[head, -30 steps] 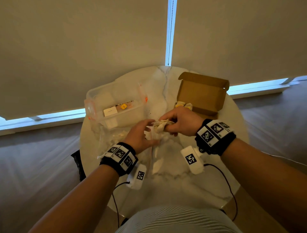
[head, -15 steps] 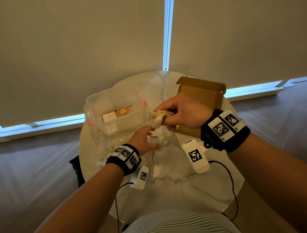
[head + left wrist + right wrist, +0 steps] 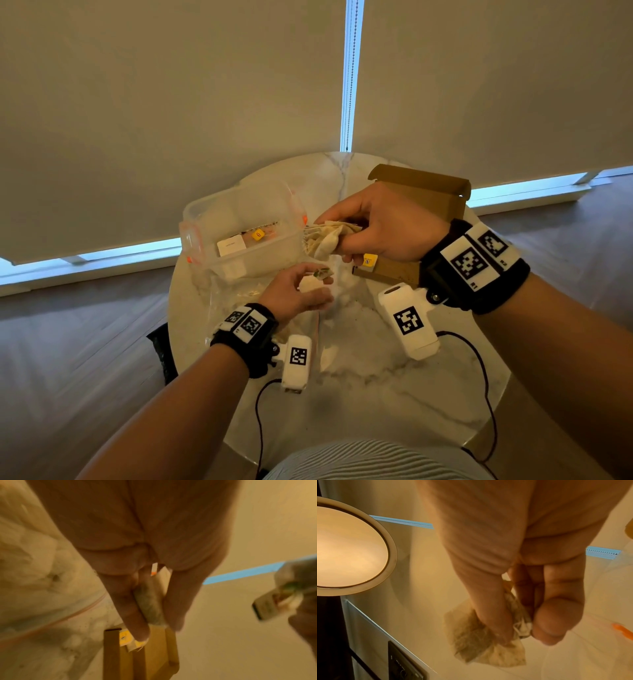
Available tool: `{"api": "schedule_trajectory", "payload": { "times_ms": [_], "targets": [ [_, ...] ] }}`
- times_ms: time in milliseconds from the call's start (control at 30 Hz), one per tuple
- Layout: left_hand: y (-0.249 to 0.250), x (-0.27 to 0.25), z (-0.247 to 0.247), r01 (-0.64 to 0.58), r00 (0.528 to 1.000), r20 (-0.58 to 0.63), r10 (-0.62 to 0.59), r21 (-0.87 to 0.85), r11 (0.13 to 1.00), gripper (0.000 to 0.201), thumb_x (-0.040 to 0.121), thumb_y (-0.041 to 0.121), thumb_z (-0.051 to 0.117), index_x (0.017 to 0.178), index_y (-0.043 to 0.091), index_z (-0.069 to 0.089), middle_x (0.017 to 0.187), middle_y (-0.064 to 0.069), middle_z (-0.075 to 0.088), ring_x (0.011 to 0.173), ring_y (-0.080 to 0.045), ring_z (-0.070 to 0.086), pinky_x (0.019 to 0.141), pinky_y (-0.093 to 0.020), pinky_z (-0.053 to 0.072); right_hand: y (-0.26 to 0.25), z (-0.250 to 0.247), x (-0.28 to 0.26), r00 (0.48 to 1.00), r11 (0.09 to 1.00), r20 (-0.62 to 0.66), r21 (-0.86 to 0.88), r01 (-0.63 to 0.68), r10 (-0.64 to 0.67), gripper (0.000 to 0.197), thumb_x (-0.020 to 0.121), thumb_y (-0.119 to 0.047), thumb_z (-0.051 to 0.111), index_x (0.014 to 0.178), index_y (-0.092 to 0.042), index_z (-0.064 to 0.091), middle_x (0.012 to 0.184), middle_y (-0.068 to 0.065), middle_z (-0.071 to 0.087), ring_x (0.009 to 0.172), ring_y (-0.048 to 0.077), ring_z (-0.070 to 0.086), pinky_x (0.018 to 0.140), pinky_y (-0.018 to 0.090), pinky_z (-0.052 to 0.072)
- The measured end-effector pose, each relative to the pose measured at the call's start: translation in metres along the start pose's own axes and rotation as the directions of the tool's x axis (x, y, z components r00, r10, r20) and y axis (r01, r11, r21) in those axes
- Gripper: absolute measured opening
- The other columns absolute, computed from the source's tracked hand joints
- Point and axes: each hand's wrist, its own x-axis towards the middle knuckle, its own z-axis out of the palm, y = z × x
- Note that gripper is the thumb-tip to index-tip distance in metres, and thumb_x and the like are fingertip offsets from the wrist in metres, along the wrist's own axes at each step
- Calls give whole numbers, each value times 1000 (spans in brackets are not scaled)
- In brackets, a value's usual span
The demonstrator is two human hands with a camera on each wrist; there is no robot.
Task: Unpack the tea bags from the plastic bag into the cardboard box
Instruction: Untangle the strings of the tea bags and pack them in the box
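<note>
My right hand [image 3: 337, 236] is raised in front of the open cardboard box [image 3: 424, 192] and grips a crumpled bunch of beige tea bags [image 3: 320, 245]; thumb and fingers close round the bunch [image 3: 481, 646] in the right wrist view. Lower down, my left hand [image 3: 322, 289] pinches one tea bag [image 3: 308, 284] between its fingers [image 3: 132, 605], just above the clear plastic bag [image 3: 233, 294] lying on the table. A yellow tea tag [image 3: 369, 260] shows at the box's near wall. The box's inside is mostly hidden by my right hand.
A clear plastic container [image 3: 239, 219] with orange clips stands at the back left of the round marble table [image 3: 359, 394], holding a white card and a yellow tag. Window blinds hang right behind the table. Cables trail from both wrist cameras.
My right hand has lifted the bunch of tea bags up and away from the left hand, in front of the box. The left hand stayed low over the plastic bag.
</note>
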Motion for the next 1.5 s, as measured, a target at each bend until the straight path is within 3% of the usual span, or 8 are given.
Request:
{"api": "schedule_trajectory", "payload": {
  "times_ms": [133, 300, 467, 633, 767, 1200, 1367, 1500],
  "targets": [
    [9, -4, 1, -5, 990, 137, 32, -191, 982, 69, 70, -14, 76, 131, 2, 48, 127, -18, 60, 101, -31, 67, 88, -38, 55, 5, 1, 2, 1000, 1000, 10, -22, -7, 8, 28, 83, -16, 74, 110, -14, 72, 89, 5, 74, 65, 24, 70, 60, 30, 59],
    [36, -13, 14, -30, 936, 316, 154, -364, 931, 77, 53, 8, 91, 120, 3, 54, 106, -8, 70, 96, -26, 69, 84, -32, 56, 17, 7, 5, 998, 997, 15, -47, -57, 58, 26, 82, -18, 75, 108, -16, 73, 87, 4, 75, 68, 24, 70, 62, 30, 60],
    [45, -14, 20, -3, 966, 233, 109, -416, 910, 88, 48, 30, 98, 120, 2, 55, 104, -20, 64, 84, -23, 71, 73, -30, 58, 46, 20, 11, 987, 977, -27, -139, -161, 159, 25, 80, -20, 76, 104, -24, 74, 83, 0, 74, 69, 18, 70, 67, 40, 60],
    [45, -16, 22, -10, 983, 161, 93, -451, 893, 83, 49, 37, 96, 115, 5, 56, 90, -11, 70, 75, -23, 69, 65, -27, 59, 50, 34, 10, 988, 951, -24, -268, -155, 154, 26, 81, -25, 74, 106, -29, 73, 95, -5, 74, 84, 9, 67, 81, 34, 55],
    [46, -17, 24, -6, 995, 84, 48, -440, 898, 59, 72, 25, 80, 119, 2, 54, 90, -13, 67, 71, -22, 68, 62, -26, 58, 45, 37, 9, 991, 927, 8, -355, -125, 137, 32, 84, -20, 71, 115, -25, 70, 108, -1, 72, 97, 13, 65, 89, 31, 51],
    [47, -17, 21, -31, 999, 23, 44, -421, 906, 41, 77, 13, 69, 115, 6, 58, 85, -11, 67, 70, -22, 65, 59, -24, 55, 62, 33, 4, 995, 947, -93, -317, -54, 25, 50, 79, -24, 75, 127, -26, 60, 113, -5, 69, 95, 9, 65, 86, 34, 55],
    [46, -16, 19, -47, 999, -5, 50, -408, 912, 28, 88, 2, 62, 116, 8, 59, 80, -13, 67, 69, -23, 64, 60, -25, 55, 60, 29, 1, 989, 959, -97, -251, -134, 113, 71, 76, -27, 79, 138, -27, 45, 99, -2, 67, 79, 9, 65, 76, 26, 57],
    [46, -15, 18, -60, 998, -15, 59, -386, 921, 29, 89, 0, 63, 118, 4, 58, 87, -12, 65, 70, -21, 64, 61, -25, 55, 58, 23, -1, 980, 971, -133, -169, -171, 149, 50, 83, -36, 71, 129, -21, 58, 99, -7, 67, 82, 8, 66, 75, 24, 57]
  ]
}}
